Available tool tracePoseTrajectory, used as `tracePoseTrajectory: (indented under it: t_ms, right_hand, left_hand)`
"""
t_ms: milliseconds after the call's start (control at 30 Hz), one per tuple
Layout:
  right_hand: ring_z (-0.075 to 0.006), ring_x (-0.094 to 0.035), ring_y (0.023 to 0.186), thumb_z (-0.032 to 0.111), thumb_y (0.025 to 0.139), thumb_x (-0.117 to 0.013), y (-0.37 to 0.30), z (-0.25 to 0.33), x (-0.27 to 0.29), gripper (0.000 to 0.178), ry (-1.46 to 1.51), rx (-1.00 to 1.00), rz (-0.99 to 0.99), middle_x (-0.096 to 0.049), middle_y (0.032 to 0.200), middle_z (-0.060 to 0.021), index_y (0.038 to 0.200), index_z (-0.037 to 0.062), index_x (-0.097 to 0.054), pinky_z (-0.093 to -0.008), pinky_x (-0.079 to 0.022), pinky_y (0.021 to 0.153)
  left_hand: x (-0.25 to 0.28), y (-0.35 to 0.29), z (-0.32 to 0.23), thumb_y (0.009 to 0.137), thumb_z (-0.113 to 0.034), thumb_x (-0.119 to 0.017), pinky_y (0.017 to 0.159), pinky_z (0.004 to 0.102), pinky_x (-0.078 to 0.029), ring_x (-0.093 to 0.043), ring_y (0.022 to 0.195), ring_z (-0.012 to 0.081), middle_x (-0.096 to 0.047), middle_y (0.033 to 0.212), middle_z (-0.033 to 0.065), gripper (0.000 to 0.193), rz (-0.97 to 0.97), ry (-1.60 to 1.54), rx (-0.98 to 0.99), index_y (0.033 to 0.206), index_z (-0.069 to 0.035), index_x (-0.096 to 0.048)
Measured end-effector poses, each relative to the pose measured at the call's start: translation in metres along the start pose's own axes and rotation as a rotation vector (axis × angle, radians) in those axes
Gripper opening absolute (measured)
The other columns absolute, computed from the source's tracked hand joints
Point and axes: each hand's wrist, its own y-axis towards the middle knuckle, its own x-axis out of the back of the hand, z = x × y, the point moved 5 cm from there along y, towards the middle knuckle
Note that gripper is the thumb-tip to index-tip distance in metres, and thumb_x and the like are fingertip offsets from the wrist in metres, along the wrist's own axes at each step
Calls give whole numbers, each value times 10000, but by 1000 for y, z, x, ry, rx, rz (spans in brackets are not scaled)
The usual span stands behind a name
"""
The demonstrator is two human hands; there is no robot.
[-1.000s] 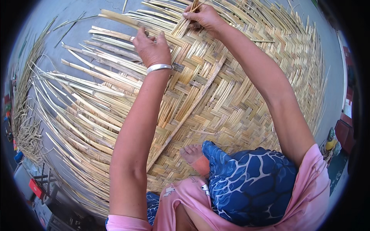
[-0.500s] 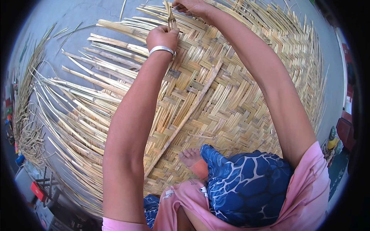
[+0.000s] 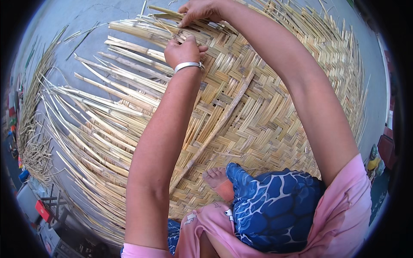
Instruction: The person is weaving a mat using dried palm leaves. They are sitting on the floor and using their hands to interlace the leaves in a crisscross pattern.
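A weaver bends over a broad split-cane mat (image 3: 266,116) lying flat on a grey floor (image 3: 94,32), both hands at its far edge, upper ctr. L hand (image 3: 184,51), w/ silver bangle (image 3: 188,65) at the wrist, curls in w/ thumb and fingertips at a thin strip (image 3: 164,26); can't tell if it's pinched firmly. R hand (image 3: 202,10) reaches over the strips just beyond, fingers bent down among them; grasp or mere touch, can't tell.

Loose ends (image 3: 99,109) fan out along the mat's L side; a long slat (image 3: 223,118) lies diag. across the weave. A bare foot (image 3: 215,177) rests on the mat nr the wearer's blue trousers (image 3: 275,210); a heap of stalks (image 3: 36,103) lies far L.

Strips look light, dry and springy, prob. smooth-faced w/ sharp edges, apt to split if bent hard. Best hold: thumb & forefinger on the flat faces, close to the weave, not out at the whippy tips. Whole mat is prob. bulky but flexible; if shifted, better gripped by the dense woven part, w/ both hands spread.
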Motion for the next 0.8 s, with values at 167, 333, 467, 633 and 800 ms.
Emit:
tracePoseTrajectory:
  t_ms: [167,333,467,633,800]
  right_hand:
    - [-166,-598,766,135,718,-724,-6,8,-1,413,-47,102,-6,-641,881,-89,1096,12,-612,-316,-492,670]
    - [-120,-549,624,149,736,-681,-17,7,-3,293,-14,161,-17,-611,734,-33,998,23,-639,-280,-444,560]
    - [-116,-541,625,156,735,-662,-16,5,0,280,-121,138,-19,-604,725,-34,986,35,-641,-282,-435,545]
    - [-148,-559,666,136,723,-645,-16,5,-5,262,-123,63,13,-617,758,-53,962,29,-644,-335,-457,570]
    - [-193,-578,701,122,714,-635,-15,6,-12,244,-223,-63,-15,-630,789,-72,938,29,-650,-389,-471,605]
  left_hand:
    - [2,4,9,788,16,-566,380,268,-497,-658,555,265,-612,779,185,233,-44,-92,31,966,78,-429]
    - [3,8,14,796,10,-562,380,265,-495,-657,551,263,-612,784,183,226,-40,-81,41,976,67,-437]
    - [2,10,17,797,-16,-562,365,269,-480,-648,519,243,-620,787,196,288,-13,-50,10,1037,94,-446]
    - [4,10,18,795,-28,-557,366,277,-484,-645,507,235,-620,792,208,282,-12,-56,0,1021,106,-455]
    - [3,10,20,792,-26,-551,370,279,-488,-646,509,240,-621,777,207,264,-20,-53,-4,999,105,-454]
